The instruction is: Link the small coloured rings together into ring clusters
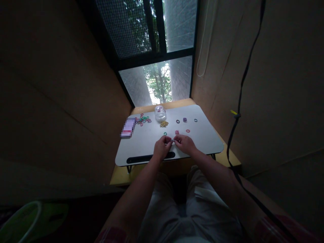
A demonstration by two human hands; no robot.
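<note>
My left hand [162,147] and my right hand [185,143] meet fingertip to fingertip over the front part of a white folding table [141,143]. Both pinch a tiny item [173,140], too small to make out. Just beyond the fingers lie a green ring [165,133] and a pink cluster [177,132]. Farther right are a red ring [188,131], a dark ring [178,121], a purple piece [185,119] and a teal ring [195,120]. A yellow pile [164,124] sits before a clear jar [160,114]. Red and green rings [143,119] are scattered at the back left.
A blurred flat object [128,128] lies at the table's left edge. A black slot [139,159] runs along the front. Behind stands a window [157,81]; a dark strap [243,81] hangs at the right. A green basket [22,222] is at the lower left.
</note>
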